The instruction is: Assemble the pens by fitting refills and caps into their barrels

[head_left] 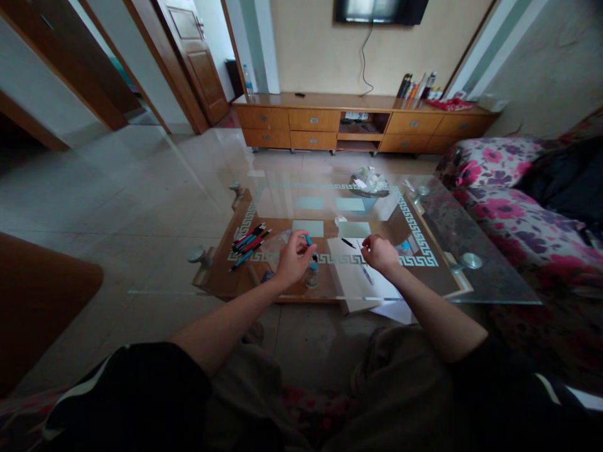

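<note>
My left hand (296,258) is closed over the glass table, with a short blue pen part (308,240) pinched between thumb and fingers. A dark tip shows just below the thumb; whether it belongs to the same part I cannot tell. To the right, my right hand (380,253) has its fingers pinched together, and what they hold is too small to make out. A black pen piece (348,243) is just left of those fingertips. Several pens (252,243), black, red and blue, lie in a pile left of my left hand. Below that hand stands a small clear bottle (311,279) with a blue cap.
White paper or a flat box (351,282) with another pen (367,274) is under my right hand. A basket with plastic bags (370,183) stands beyond. A flowered sofa (499,201) is at right, a wooden cabinet (313,119) behind.
</note>
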A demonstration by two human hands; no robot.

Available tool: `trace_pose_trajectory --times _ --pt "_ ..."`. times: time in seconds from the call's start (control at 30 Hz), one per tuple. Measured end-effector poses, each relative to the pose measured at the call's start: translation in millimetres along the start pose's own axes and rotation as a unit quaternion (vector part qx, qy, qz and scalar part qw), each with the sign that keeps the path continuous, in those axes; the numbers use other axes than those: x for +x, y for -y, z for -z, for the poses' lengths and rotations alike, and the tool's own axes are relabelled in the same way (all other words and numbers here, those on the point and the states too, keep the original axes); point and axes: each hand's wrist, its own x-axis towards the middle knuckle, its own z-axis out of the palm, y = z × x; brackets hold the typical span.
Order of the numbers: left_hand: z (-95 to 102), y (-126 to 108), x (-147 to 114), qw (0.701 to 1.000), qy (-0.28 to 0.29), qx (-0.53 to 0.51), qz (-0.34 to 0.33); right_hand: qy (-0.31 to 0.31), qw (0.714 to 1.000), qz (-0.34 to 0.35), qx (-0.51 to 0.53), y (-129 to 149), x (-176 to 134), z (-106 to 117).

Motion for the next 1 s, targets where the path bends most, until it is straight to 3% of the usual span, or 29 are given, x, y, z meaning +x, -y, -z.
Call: trace_pose_trajectory --times 0.4,1.0 --pt "0.2 2 -3 0.999 0.008 0.008 0.031 0.096 0.993 -0.058 -0.045 10 0 4" --pt "0.6 -2 -3 0.999 0.022 0.044 0.018 0.104 0.989 -0.095 -0.045 14 -1 4"
